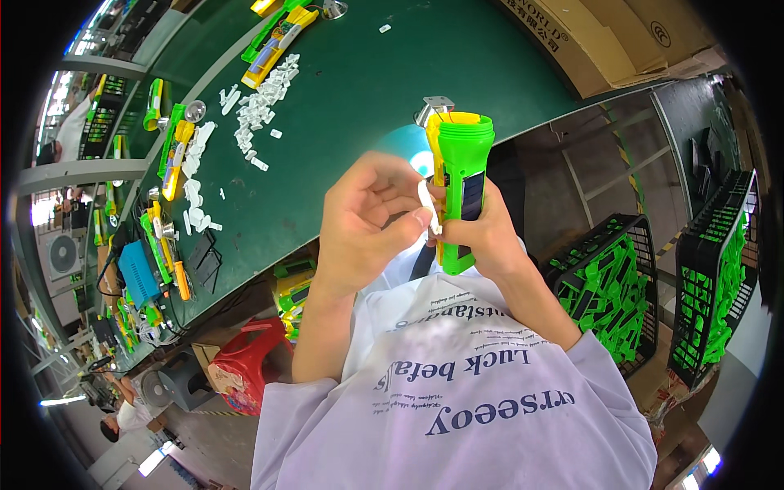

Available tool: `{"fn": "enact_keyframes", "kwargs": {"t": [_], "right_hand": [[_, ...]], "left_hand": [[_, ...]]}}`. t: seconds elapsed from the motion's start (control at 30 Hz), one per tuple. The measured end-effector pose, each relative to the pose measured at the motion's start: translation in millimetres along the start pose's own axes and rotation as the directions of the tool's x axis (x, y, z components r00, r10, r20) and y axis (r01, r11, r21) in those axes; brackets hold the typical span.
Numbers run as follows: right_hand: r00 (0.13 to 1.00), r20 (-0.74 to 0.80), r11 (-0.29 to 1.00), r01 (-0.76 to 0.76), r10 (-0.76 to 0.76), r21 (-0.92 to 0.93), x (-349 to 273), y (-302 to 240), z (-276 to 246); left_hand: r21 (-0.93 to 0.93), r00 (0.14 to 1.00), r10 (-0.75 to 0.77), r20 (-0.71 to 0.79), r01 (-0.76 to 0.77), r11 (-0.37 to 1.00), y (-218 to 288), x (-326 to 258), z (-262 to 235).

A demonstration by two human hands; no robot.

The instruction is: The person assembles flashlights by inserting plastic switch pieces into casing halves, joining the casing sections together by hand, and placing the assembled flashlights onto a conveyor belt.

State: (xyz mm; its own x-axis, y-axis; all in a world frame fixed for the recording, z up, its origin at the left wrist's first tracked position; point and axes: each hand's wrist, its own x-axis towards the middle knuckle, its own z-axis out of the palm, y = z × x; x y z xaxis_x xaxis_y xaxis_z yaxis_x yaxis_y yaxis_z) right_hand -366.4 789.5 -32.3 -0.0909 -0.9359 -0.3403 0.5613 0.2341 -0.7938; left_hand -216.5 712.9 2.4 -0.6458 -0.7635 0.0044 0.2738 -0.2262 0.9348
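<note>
Now my left hand (376, 219) is pinching a small white strip (429, 206); my right hand (492, 234) is clasping the green-and-yellow solar flashlight (465, 159) just beside it, near the green table (351, 90); I am probably fitting parts together; the next move is likely needing careful lining up.

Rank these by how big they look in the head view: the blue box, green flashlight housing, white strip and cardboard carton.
1. Cardboard carton
2. Green flashlight housing, in the right hand
3. Blue box
4. White strip, in the left hand
</note>
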Motion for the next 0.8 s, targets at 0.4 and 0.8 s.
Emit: {"fn": "enact_keyframes", "kwargs": {"t": [0.4,0.8], "right_hand": [[1.000,0.022,1.000,0.015,-0.015,-0.006,-2,7,4],[0.996,-0.021,0.994,0.082,-0.084,-0.078,-1,4,2]], "left_hand": [[0.235,0.992,0.065,-0.107,-0.038,0.971,-7,11,-9],[0.351,0.987,0.048,-0.156,0.010,0.936,-15,6,8]]}}
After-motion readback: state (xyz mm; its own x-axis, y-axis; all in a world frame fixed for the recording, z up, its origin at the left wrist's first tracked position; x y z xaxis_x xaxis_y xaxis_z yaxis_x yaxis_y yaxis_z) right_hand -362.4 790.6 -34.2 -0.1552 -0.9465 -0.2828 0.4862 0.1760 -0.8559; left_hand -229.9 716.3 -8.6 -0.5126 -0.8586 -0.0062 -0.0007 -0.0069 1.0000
